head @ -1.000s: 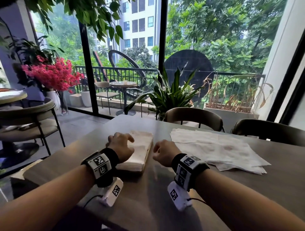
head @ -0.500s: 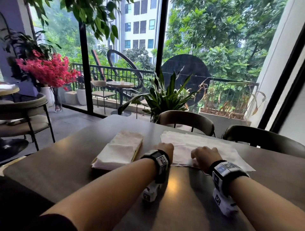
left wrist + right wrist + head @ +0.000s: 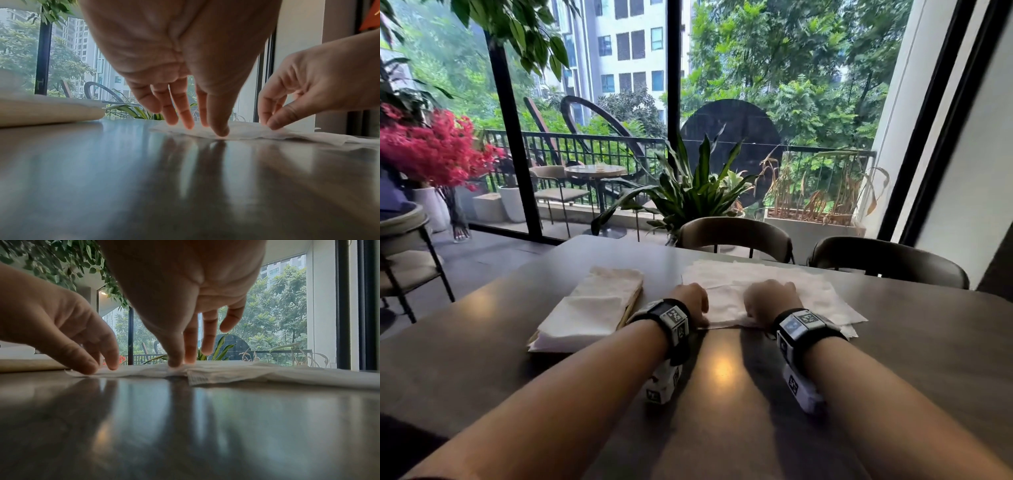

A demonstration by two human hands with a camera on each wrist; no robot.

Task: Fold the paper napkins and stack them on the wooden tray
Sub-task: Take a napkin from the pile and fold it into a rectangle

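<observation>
From the head view I have both hands down at the near edge of the loose pile of unfolded paper napkins (image 3: pixel 774 284), which lies flat on the dark desk (image 3: pixel 928 359) right of centre. My left hand (image 3: pixel 690 301) sits at the pile's near-left corner, my right hand (image 3: pixel 770 299) just beside it on the same edge. Left of the pile, apart from it, the wooden tray (image 3: pixel 634 303) shows only as a thin pale edge under the stack of folded napkins (image 3: pixel 592 308). The sheets look white, thin, faintly crumpled, their corners not lined up.

From the left wrist view, my left fingers (image 3: pixel 220 129) hang straight and loosely spread, thumb tip pressing the top sheet (image 3: pixel 242 133), nothing gripped. Across from them my right hand's thumb and forefinger are closing toward a pinch on the paper; I cannot tell whether they hold it yet.

From the right wrist view, the right fingers (image 3: pixel 174 363) reach down mostly straight, one tip on the napkin edge (image 3: pixel 226 374), which rides slightly raised off the desk. I judge this paper nearly weightless, limp and easy to tear, likely to drag neighbouring sheets on the glossy surface; I would take only the top layer at its two near corners, lightly
</observation>
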